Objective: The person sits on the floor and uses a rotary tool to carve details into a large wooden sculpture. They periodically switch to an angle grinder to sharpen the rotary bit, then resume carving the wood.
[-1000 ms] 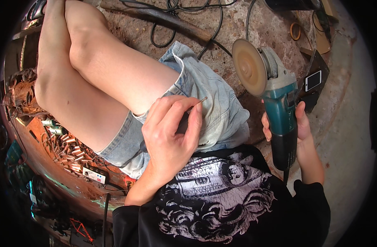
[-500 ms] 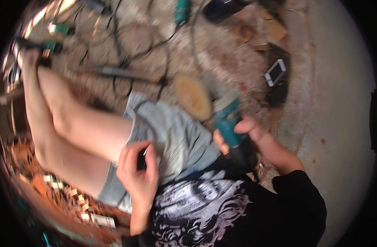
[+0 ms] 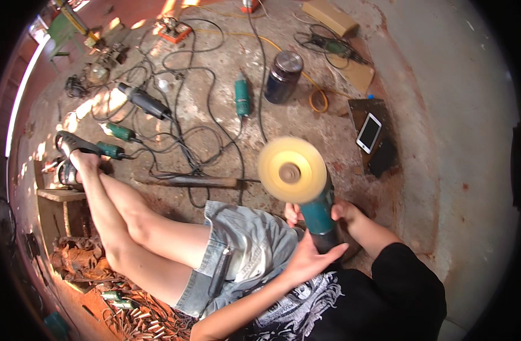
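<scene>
A teal and black angle grinder [image 3: 316,216] is held up over my lap with its disc end pointing away. Its round yellow disc [image 3: 306,159] faces upward, a brown hub at the centre. My right hand [image 3: 347,212] wraps under the teal body, thumb on the right side and fingertips showing on the left. Around the black rear end lies my left hand [image 3: 309,261], with the thumb stretched to the right; part of its grip is hidden behind the tool. A dark narrow strip [image 3: 219,273] shows on my grey shorts [image 3: 252,241].
A long wooden-handled tool [image 3: 195,181] lies beyond my legs among tangled cables. Further off are a teal power tool [image 3: 242,96], a dark metal canister [image 3: 283,77] and a black power tool [image 3: 142,101]. A white phone [image 3: 369,133] rests at right. Small metal parts [image 3: 138,327] lie lower left.
My left hand has left my lap and come to the grinder's rear end. The grinder's disc has turned to face upward. The view has shifted, showing more of the far floor.
</scene>
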### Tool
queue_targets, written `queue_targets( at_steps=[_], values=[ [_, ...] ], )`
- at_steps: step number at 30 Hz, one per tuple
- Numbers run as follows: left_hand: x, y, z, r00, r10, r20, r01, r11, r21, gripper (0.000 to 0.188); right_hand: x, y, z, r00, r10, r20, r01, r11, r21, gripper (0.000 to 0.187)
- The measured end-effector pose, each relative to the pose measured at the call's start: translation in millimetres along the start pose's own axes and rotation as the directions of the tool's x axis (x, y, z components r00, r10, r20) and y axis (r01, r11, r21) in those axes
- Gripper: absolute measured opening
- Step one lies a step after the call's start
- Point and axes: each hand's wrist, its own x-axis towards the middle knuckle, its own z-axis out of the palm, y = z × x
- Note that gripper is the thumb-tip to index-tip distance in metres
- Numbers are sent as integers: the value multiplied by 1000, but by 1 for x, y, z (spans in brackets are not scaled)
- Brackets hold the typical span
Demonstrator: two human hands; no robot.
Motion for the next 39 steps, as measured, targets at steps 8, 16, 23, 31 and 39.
queue_targets(
  at_steps=[8,16,23,31,39],
  values=[
    [27,-28,-1,922,292,-253,-101,813,574,67,2,-13,10,712,-151,-686,-261,850,-458,87],
    [-101,65,-75,716,579,-390,-65,611,789,21,-37,27,-160,417,-354,-837,-558,627,-544,93],
    [-129,15,-110,654,551,-519,315,425,849,40,-40,41,-206,350,-252,-902,-642,637,-427,87],
    [-128,20,-113,670,528,-522,338,409,848,30,-33,47,-249,364,-376,-852,-713,477,-515,86],
    [-189,57,-119,477,171,-862,-196,977,85,35,-43,34,-254,506,-332,-796,-601,527,-602,73]
  ],
)
